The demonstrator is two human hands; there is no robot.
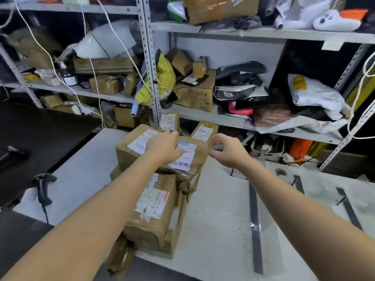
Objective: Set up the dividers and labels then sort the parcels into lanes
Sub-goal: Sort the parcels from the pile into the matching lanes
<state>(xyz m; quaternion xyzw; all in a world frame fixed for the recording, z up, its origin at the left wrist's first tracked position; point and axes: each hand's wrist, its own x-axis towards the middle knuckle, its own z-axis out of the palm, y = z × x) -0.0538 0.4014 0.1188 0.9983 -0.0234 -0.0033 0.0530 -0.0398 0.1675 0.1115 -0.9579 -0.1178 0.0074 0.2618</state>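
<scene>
A heap of brown cardboard parcels sits on the white table (213,230). My left hand (164,147) lies on the top parcel (194,157), fingers over its far left edge beside the white shipping label (185,157). My right hand (228,151) hovers at that parcel's right edge, fingers and thumb curved and spread, holding nothing. A larger parcel (154,216) lies underneath, nearer me. Dark divider strips (256,224) (349,207) lie on the table to the right, with paper label cards (239,171) at their far ends.
A black barcode scanner (43,189) rests on the table's left edge. Metal shelving (151,63) packed with boxes and mailer bags stands behind the table. Two small upright parcels (169,121) (204,131) stand at the table's far edge. White cables hang down.
</scene>
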